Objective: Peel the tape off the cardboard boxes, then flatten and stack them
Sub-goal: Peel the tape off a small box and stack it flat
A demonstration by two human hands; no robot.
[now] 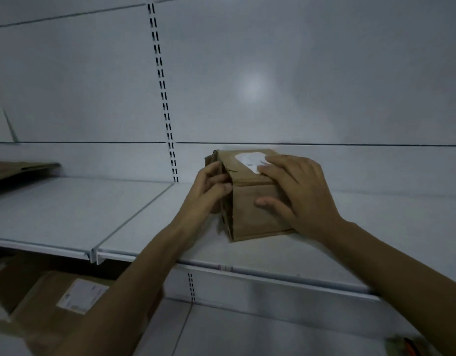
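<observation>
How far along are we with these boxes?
Done: one flattened cardboard lies at the shelf's far left. In hand: the small box stands unflattened; the right hand presses its top, the left hand pinches its left-end flap. Left: flatten and stack it, then the labelled box on the lower shelf.

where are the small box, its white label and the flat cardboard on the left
small box (247, 219): head view, front face
white label (247, 160): head view, its uncovered left part
flat cardboard (21, 168): head view, top surface
</observation>
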